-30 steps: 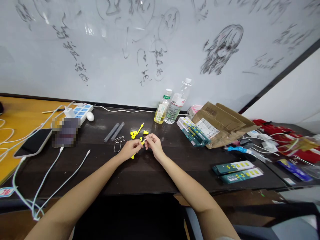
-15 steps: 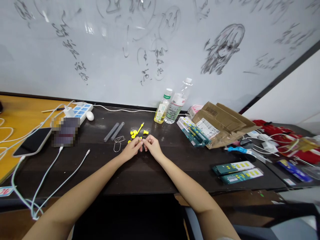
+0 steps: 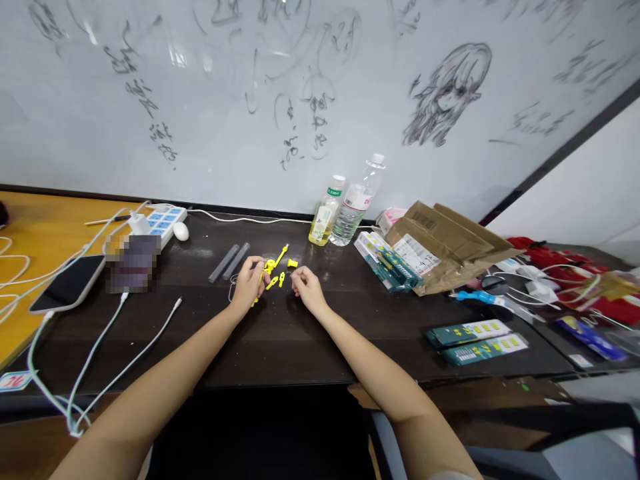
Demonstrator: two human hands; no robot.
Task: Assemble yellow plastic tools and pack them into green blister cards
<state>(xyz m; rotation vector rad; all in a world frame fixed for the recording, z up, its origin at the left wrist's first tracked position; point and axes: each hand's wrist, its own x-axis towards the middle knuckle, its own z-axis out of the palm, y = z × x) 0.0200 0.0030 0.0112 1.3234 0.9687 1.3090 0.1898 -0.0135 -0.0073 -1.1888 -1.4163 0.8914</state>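
Note:
Several small yellow plastic parts [image 3: 271, 283] lie on the dark table between my hands, among them a rod-like yellow piece [image 3: 282, 253] and a short yellow block [image 3: 293, 263]. My left hand [image 3: 247, 285] is at the left edge of this group, fingers curled in and fingertips close to the yellow pieces. Whatever it grips is too small to make out. Just right of the parts, my right hand [image 3: 309, 289] has its fingers bent together; anything inside them is hidden. A bent wire loop [image 3: 233, 288] is partly covered by my left hand.
Two clear tubes [image 3: 223, 264] lie left of my hands. Behind stand a tea bottle [image 3: 324, 217] and a water bottle [image 3: 350, 213]. A brown paper bag [image 3: 450, 247] and green-white boxes [image 3: 477, 340] are on the right. Phones, cables and a power strip [image 3: 167, 223] occupy the left.
My hands were together over the table and have now moved apart. The left went left towards the yellow parts, the right slightly right, uncovering yellow pieces between them.

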